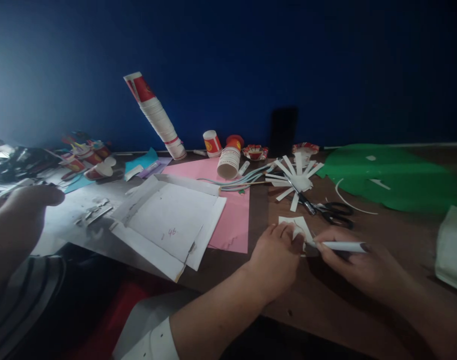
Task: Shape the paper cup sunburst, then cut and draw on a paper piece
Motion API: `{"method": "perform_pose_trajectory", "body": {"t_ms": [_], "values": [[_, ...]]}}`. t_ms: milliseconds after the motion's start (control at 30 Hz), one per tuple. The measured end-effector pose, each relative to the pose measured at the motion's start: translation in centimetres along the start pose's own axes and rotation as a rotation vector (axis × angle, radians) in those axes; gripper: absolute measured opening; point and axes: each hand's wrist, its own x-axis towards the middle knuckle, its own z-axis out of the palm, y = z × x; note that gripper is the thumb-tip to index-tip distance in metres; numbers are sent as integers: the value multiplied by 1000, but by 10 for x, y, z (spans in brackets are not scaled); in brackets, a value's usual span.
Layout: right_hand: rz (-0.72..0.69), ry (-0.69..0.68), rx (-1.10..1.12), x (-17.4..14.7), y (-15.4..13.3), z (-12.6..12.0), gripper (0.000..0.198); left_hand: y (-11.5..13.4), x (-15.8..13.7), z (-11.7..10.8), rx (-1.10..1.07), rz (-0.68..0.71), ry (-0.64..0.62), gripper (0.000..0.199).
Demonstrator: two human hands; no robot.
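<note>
A small piece of cream paper [296, 225] lies on the brown table. My left hand [275, 260] presses it down with bent fingers on top, hiding its near side. In my right hand [348, 260] is a white pen-shaped tool [343, 246], pinched by the thumb and fingers. Its tip end points left, close to the paper and my left fingertips; I cannot make out the tip itself. Just beyond are scissors with black handles [335, 214], a silver and black pen [305, 200] and a paper cup cut into spread white strips [299, 181].
A white folded cardboard tray [168, 220] rests on pink paper [236, 232] to the left. Stacked paper cups [159, 117] lean on the blue wall; more cups [229, 162] lie nearby. Green sheet [393, 180] is at right. Another person's hand [29, 210] reaches in at far left.
</note>
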Motion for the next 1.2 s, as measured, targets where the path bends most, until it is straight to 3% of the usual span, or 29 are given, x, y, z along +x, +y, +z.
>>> {"method": "perform_pose_trajectory", "body": {"t_ms": [467,1200], "values": [[46,74,-19,3,-2,-4,23,1,0,-2,0,-7,-21,47],[22,52,-1,1,1,2,24,1,0,-6,-18,-9,-36,46]]}}
